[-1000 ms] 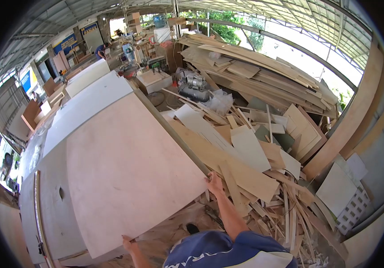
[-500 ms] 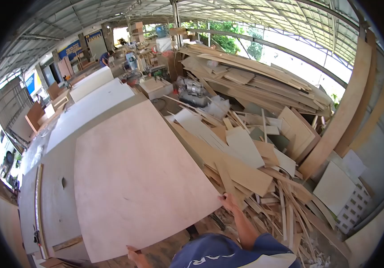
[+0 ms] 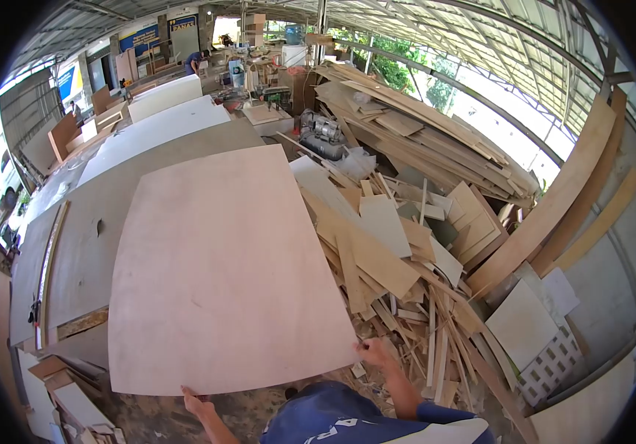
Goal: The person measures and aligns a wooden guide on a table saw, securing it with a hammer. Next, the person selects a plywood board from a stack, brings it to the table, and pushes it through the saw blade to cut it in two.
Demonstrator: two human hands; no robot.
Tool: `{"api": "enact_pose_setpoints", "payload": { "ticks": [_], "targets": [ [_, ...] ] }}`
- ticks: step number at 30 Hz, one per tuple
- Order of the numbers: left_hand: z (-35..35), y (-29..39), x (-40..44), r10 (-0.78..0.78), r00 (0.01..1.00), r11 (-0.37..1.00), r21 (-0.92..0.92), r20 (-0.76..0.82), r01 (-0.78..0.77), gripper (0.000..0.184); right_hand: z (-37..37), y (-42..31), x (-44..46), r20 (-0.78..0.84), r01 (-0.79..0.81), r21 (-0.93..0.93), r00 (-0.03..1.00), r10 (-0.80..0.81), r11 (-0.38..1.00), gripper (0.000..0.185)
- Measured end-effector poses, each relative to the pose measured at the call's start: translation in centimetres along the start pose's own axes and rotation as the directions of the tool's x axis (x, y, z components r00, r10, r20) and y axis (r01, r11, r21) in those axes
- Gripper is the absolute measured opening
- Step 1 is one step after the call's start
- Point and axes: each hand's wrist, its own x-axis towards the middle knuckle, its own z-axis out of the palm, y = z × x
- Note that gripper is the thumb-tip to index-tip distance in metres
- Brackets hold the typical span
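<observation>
A large pale pinkish plywood sheet (image 3: 221,266) lies partly over a grey-topped work table (image 3: 122,211), its near end reaching past the table's edge toward me. My left hand (image 3: 198,403) is closed on the sheet's near edge, left of my body. At the near right corner, my right hand (image 3: 378,353) grips the side edge with the fingers curled round it. The undersides of both grips are hidden by the sheet.
Wood offcuts (image 3: 377,259) are heaped along the right side. Behind them stand stacked boards (image 3: 421,133) and a compressor (image 3: 323,135). Long planks (image 3: 554,200) lean at the right. Scrap pieces (image 3: 73,399) lie at lower left. Another person (image 3: 195,62) bends over far back.
The plywood sheet has slid toward me off the table, showing more grey tabletop beyond its far end. Both hands keep their hold, and my view has shifted.
</observation>
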Motion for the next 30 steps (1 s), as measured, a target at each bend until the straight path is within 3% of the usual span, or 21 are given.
{"api": "enact_pose_setpoints", "payload": {
  "ticks": [3,5,8,9,11,14,16,17,18,20,21,23,27,28,30],
  "targets": [
    [-2.7,-2.7,-0.7,-0.107,0.987,0.991,-0.071,0.121,0.116,0.043,1.7,2.0,-2.7,0.067,0.077,-0.012,0.995,-0.076,0.997,0.056],
    [-2.8,-4.5,-3.9,-0.013,0.947,0.998,-0.059,0.32,0.034,0.046,3.5,2.7,-4.2,0.122,0.103,-0.016,0.987,-0.101,0.995,0.058],
    [-4.1,-7.3,-3.3,0.08,0.93,0.989,-0.142,0.359,-0.03,0.048,5.9,3.6,-6.6,0.099,0.184,0.104,0.976,-0.195,0.977,0.06],
    [-4.9,-7.1,-3.1,0.087,0.932,0.988,-0.149,0.352,-0.036,0.048,6.2,3.7,-7.6,0.097,0.186,0.116,0.976,-0.197,0.976,0.06],
    [-5.0,-5.4,-4.3,-0.139,0.969,0.98,-0.112,0.206,0.165,0.046,5.6,4.1,-9.8,0.123,0.208,0.118,0.967,-0.222,0.971,0.061],
    [-4.6,-3.8,-9.6,-0.023,0.987,0.988,-0.145,0.161,0.046,0.044,3.3,4.2,-11.5,0.171,0.233,0.141,0.952,-0.255,0.962,0.055],
    [-6.0,-4.6,-11.3,0.11,0.988,0.991,-0.084,0.107,-0.102,0.045,1.3,5.9,-12.9,0.335,0.071,0.23,0.931,-0.148,0.971,0.051],
    [-6.3,-4.4,-12.8,0.111,0.989,0.993,-0.043,0.1,-0.107,0.044,0.4,6.4,-13.8,0.338,0.043,0.361,0.925,-0.173,0.932,0.048],
    [-7.1,-4.2,-14.6,0.103,0.991,0.995,0.01,0.089,-0.104,0.043,-0.1,7.7,-14.2,0.376,0.053,0.333,0.908,-0.184,0.941,0.048],
    [-7.0,-3.6,-19.7,0.111,0.994,0.994,-0.008,-0.013,-0.111,0.042,-1.1,10.3,-14.4,0.339,-0.02,0.549,0.919,-0.201,0.835,0.048],
    [-7.1,-3.6,-21.5,0.114,0.992,0.993,-0.009,-0.062,-0.114,0.042,-2.0,10.8,-14.2,0.366,-0.016,0.534,0.906,-0.214,0.845,0.048],
    [-8.7,-4.4,-23.3,0.157,0.983,0.984,-0.073,-0.092,-0.164,0.042,-3.8,11.5,-13.7,0.307,-0.087,0.669,0.937,-0.168,0.738,0.04],
    [-12.4,-4.2,-26.3,0.243,0.964,0.955,-0.15,-0.105,-0.257,0.046,-6.2,10.4,-10.7,0.319,-0.169,0.742,0.94,-0.121,0.649,0.044],
    [-12.6,-3.2,-27.5,0.243,0.962,0.951,-0.163,-0.125,-0.261,0.046,-6.4,10.3,-9.0,0.328,-0.162,0.784,0.928,-0.179,0.599,0.046],
    [-12.8,-0.5,-30.1,0.054,0.99,0.959,-0.268,-0.131,-0.088,0.04,-6.9,8.9,-6.5,0.345,-0.163,0.817,0.907,-0.242,0.553,0.05]
  ]
}}
